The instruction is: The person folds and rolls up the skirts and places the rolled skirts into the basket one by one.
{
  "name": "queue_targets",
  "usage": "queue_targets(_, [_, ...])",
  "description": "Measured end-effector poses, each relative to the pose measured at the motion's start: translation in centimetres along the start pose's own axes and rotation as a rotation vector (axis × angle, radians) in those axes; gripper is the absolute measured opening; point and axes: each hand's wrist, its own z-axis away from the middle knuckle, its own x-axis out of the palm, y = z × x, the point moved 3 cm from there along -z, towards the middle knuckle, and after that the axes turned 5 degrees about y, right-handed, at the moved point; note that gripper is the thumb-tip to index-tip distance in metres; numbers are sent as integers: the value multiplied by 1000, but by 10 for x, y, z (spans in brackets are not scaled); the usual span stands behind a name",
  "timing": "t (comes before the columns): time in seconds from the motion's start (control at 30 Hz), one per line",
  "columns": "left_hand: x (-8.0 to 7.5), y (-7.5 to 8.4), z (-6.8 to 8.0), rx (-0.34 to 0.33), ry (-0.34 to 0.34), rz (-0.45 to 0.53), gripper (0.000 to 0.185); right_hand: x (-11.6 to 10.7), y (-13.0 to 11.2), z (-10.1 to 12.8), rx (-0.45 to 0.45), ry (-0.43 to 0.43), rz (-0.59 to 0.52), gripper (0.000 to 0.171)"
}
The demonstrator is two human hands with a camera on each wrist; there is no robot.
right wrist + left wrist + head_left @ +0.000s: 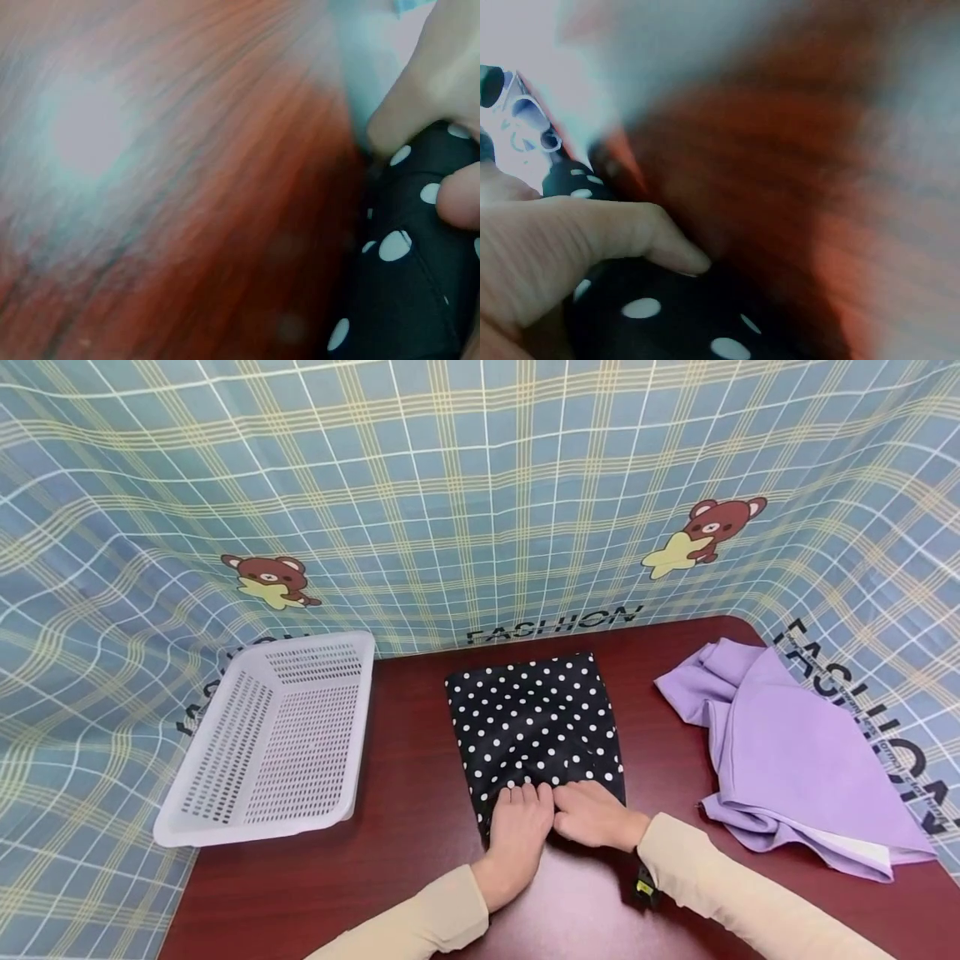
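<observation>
Black dotted cloth (pixel 534 718) gripped by left hand (pixel 520 827) and right hand (pixel 596 814).

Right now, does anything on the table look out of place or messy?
Only the purple cloth: it lies crumpled at the table's right edge, one corner hanging over. The polka-dot cloth lies flat under both hands, left hand and right hand gripping its near edge. The white basket overhangs the left edge, tilted.

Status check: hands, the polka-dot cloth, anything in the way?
Left hand and right hand both grip the near edge of the black white-dotted cloth. Cloth lies folded on the dark red table. White plastic basket and purple cloth lie apart.
</observation>
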Motion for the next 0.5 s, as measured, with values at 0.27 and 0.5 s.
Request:
queue_targets(0.27, [20,-5,-8,43,-277,335,30,-5,0,-4,10,-73,24,14])
queue_targets(0.5, [27,-11,-5,80,-388,459,24,6,-11,11,-145,167,240,13])
